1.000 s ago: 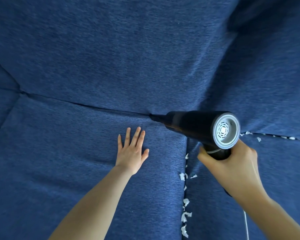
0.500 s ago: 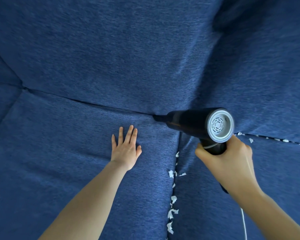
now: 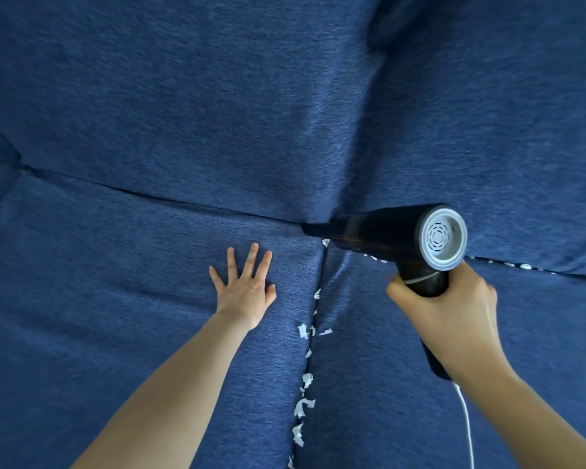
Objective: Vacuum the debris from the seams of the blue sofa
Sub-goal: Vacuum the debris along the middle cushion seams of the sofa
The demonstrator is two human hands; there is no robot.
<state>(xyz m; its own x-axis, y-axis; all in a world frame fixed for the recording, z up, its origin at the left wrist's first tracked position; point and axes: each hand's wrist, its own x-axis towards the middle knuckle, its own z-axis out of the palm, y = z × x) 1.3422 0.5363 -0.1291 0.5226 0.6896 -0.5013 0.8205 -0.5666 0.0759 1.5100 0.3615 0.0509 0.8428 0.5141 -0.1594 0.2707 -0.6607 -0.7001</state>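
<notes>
Right hand (image 3: 454, 309) wrapped round the handle of a black handheld vacuum (image 3: 383, 231), nozzle at the blue sofa (image 3: 183, 96) seam junction. Left hand (image 3: 244, 292) flat on the seat, fingers (image 3: 251, 258) spread. White debris (image 3: 301, 406) along the seam. No readable writing.

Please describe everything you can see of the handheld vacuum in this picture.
The handheld vacuum has a dark, glossy barrel that looks like plastic, ending in a pale grey round cap with curved vent slots facing the camera. It lies nearly level, its narrow nozzle pointing left into the seam where the sofa cushions meet. The right hand grips its dark handle from below. A white cord trails down from the handle's end. White scraps lie just beneath it.
</notes>
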